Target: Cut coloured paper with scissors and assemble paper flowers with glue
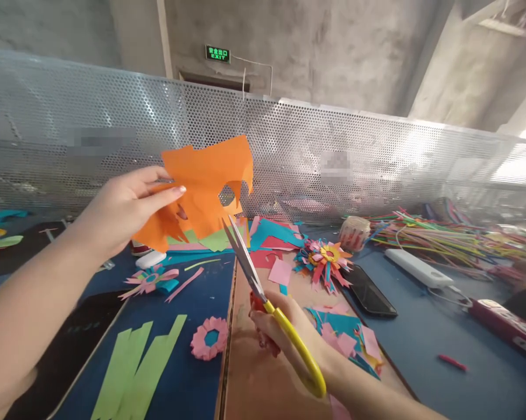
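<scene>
My left hand (136,201) pinches a sheet of orange paper (202,181) between thumb and fingers, holding it up above the table. The sheet has ragged cut edges and a hole near its right side. In my right hand (284,326) is a pair of scissors (249,262) with yellow handles. Its blades point up and are slightly parted, with the tips just below the orange paper's lower right edge. Below, a pink paper ring flower (209,338) with a blue centre and several green paper strips (136,367) lie on the blue tabletop.
A multicoloured paper flower (324,262) and a dark phone (370,291) lie to the right, near paper scraps (348,335). Farther right are a white power bank (420,269), a red power strip (508,326) and colourful pipe cleaners (433,239). A perforated metal screen (289,151) stands behind.
</scene>
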The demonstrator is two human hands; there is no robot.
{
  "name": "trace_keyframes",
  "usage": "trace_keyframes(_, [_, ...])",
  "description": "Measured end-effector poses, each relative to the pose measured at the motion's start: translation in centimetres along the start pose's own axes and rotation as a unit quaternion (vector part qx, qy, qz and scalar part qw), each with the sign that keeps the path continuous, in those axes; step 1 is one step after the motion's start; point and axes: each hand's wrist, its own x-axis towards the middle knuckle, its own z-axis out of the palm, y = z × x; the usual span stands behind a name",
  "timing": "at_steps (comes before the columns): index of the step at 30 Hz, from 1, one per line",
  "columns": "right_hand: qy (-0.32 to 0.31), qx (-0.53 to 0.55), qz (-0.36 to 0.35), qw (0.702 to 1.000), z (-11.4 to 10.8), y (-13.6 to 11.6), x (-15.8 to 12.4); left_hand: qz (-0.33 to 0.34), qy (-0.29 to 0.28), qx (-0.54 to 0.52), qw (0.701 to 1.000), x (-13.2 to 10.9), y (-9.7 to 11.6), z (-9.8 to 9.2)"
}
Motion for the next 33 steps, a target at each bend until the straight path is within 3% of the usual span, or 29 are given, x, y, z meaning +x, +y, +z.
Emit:
trace_keyframes(7, [-0.007, -0.006, -0.029, 1.0, 0.0, 0.3, -0.1, 0.016, 0.009, 0.005, 1.0, 0.0, 0.1, -0.4])
trace_keyframes(18, [-0.016, 0.027, -0.003, 0.999, 0.4, 1.3, 0.2, 0.006, 0.022, 0.015, 1.0, -0.1, 0.4, -0.5])
trace_keyframes(26, [-0.002, 0.011, -0.023, 1.0, 0.5, 1.9, 0.1, 0.019, 0.024, 0.018, 0.999, -0.3, 0.8, -0.5])
trace_keyframes(33, [-0.008, 0.035, -0.019, 0.999, 0.7, 2.0, 0.1, 0.019, -0.01, -0.012, 1.0, -0.4, 0.5, -0.4])
